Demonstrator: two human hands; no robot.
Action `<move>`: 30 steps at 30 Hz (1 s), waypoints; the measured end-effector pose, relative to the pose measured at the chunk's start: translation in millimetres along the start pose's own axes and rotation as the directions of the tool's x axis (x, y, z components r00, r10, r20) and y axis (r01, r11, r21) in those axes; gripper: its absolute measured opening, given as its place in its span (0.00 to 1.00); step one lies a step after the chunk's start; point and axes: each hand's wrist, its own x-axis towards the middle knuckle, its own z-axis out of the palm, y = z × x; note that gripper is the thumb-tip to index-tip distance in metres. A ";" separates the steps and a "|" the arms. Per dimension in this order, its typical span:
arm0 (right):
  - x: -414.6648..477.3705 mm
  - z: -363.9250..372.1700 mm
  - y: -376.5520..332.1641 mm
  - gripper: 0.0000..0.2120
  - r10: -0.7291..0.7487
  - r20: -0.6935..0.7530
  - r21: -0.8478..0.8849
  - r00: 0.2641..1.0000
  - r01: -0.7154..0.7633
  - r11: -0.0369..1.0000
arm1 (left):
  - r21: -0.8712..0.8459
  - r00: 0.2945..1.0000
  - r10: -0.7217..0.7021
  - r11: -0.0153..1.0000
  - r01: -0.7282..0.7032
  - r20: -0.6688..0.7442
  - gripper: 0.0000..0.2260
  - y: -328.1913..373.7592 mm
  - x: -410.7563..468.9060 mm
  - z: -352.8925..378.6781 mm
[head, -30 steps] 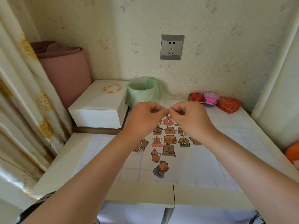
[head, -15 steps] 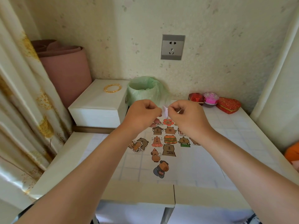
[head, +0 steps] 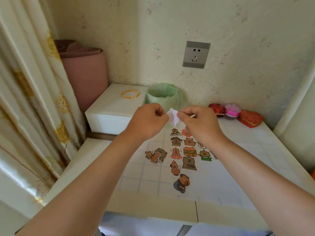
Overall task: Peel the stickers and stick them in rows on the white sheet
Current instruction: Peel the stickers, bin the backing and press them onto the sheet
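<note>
My left hand [head: 150, 120] and right hand [head: 199, 123] each pinch one layer of a small white-backed paper sticker [head: 173, 117], held above the counter [head: 150, 206]. The layers were closed a second ago and now splay apart, so peeling is under way. Below, cartoon capybara stickers [head: 189, 151] lie in rows on the gridded white sheet [head: 238, 167].

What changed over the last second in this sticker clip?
The left hand and right hand, both pinching the white-backed sticker, have drawn slightly apart, so more of its white paper shows between them. The rows of stickers on the white sheet and the loose pile beside them stayed put.
</note>
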 end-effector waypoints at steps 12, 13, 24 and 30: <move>87.2 38.8 -16.2 0.07 -0.106 -0.204 -0.182 0.973 0.069 0.981 | -0.023 0.992 -0.120 0.993 0.119 -0.042 0.06 -32.9 13.7 -50.1; 96.2 42.2 -19.0 0.07 -0.125 -0.206 -0.217 0.971 0.080 0.973 | -0.028 0.991 -0.126 0.992 0.125 -0.043 0.06 -35.5 14.5 -52.8; 136.4 70.1 -1.9 0.09 -0.040 0.029 -0.542 0.999 0.050 0.839 | -0.027 0.992 -0.118 0.993 0.117 -0.040 0.08 -43.1 16.4 -58.8; 87.3 65.9 -12.9 0.09 -0.322 0.021 -0.419 0.946 0.301 0.857 | -0.064 0.987 -0.153 0.987 0.149 -0.056 0.08 -38.0 15.5 -52.3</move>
